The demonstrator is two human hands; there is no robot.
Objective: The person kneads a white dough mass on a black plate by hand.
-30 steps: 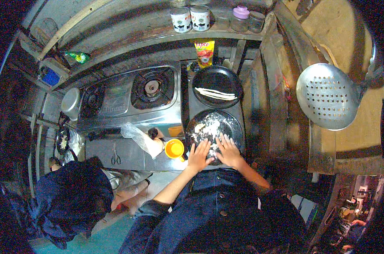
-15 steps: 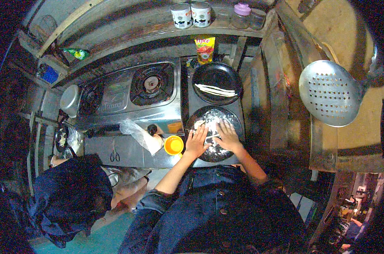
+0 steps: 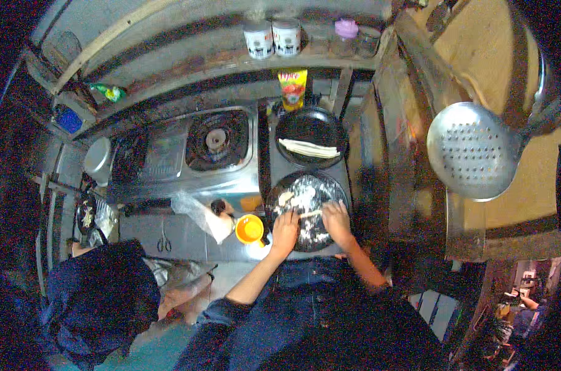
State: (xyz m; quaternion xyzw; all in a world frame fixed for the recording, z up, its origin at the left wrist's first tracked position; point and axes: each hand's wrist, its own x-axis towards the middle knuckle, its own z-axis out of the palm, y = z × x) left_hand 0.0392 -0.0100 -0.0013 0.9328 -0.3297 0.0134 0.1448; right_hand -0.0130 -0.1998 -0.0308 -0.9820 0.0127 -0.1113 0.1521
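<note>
Head view: pinching a thin pale dough strip (image 3: 310, 214) near both its ends, with the left hand (image 3: 285, 230) at one and the right hand (image 3: 336, 221) at the other; holding the two apart over a flour-dusted black plate (image 3: 338, 190). Showing just beyond it a second black plate (image 3: 310, 125), bearing more pale strips (image 3: 309, 149) side by side. Showing also an orange mug (image 3: 250, 229) near the left hand, and, just left of the mug, a clear bag (image 3: 197, 211) with something white inside.
</note>
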